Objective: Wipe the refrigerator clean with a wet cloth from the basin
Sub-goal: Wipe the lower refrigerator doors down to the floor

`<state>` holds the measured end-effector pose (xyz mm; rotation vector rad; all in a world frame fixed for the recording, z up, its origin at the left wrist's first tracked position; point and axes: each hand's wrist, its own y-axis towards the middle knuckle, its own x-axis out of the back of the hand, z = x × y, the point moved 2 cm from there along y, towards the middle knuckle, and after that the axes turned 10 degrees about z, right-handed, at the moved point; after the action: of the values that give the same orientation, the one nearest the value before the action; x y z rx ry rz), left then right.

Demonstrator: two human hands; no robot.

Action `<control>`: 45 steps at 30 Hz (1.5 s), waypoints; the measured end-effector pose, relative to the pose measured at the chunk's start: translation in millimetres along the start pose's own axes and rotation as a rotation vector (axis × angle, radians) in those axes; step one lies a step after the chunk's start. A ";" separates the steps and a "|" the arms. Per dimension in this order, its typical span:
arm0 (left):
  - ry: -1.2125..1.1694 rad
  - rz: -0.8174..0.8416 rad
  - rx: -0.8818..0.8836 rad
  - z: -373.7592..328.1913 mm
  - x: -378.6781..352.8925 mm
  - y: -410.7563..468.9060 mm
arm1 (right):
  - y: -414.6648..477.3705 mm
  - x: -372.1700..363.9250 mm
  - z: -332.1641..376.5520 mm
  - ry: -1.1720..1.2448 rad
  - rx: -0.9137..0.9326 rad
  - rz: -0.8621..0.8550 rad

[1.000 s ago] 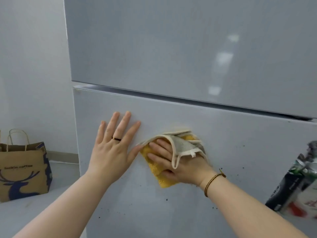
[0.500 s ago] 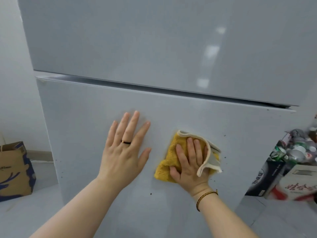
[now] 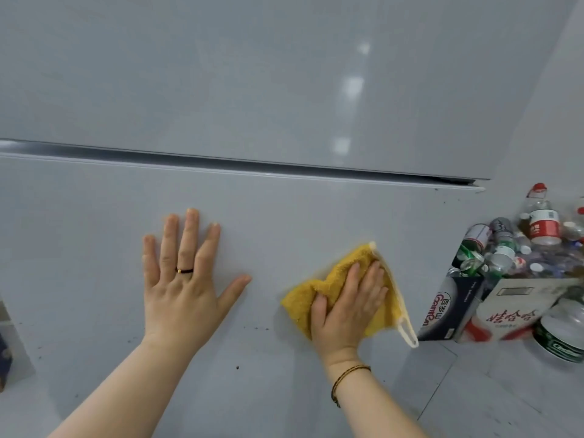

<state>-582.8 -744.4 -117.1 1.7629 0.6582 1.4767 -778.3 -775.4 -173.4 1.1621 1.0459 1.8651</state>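
At the far left edge, low, a small part of a brown and blue bag (image 3: 3, 358) shows on the floor. The left hand (image 3: 181, 279) lies flat on the lower door of the refrigerator (image 3: 94, 216), fingers straight and spread wide, and holds nothing; it seems to steady the door. To its right, well apart from it, the right hand (image 3: 346, 306) presses the yellow cloth (image 3: 339, 273) against the same door, with the fingers laid almost straight on top of the cloth. The cloth is crumpled, its long axis runs from lower left to upper right, and a pale loop hangs from its lower right corner.

The relation that matters, I judge, is between the cloth and the dark specks (image 3: 237, 367) on the door: most of them lie below and to the left of the cloth, between the two wrists and nearer the viewer. The right hand is nearer to them, so the next stroke probably goes down and leftward. Nothing stands in that path. At the right, beside the refrigerator, cardboard boxes (image 3: 505, 314) full of empty bottles and cans (image 3: 542, 224) stand on the floor, near the door's right edge.
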 end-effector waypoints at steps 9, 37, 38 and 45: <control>-0.043 0.018 0.042 -4.8 -4.2 0.8 | 125.5 51.1 -11.8 0.099 -0.244 -0.166; -0.047 0.034 0.026 -4.7 -2.6 0.8 | 71.8 44.6 -50.0 0.224 -0.594 -0.094; -0.045 0.033 0.025 -4.4 -2.6 0.1 | 83.0 48.6 -49.2 0.212 -0.555 -0.098; -0.020 0.003 0.012 -5.4 -5.0 1.5 | 54.8 23.5 -26.6 0.059 -0.132 -0.083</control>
<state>-589.3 -748.1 -118.4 1.7865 0.6557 1.4583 -818.7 -786.2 -123.4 0.9787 0.9730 1.8828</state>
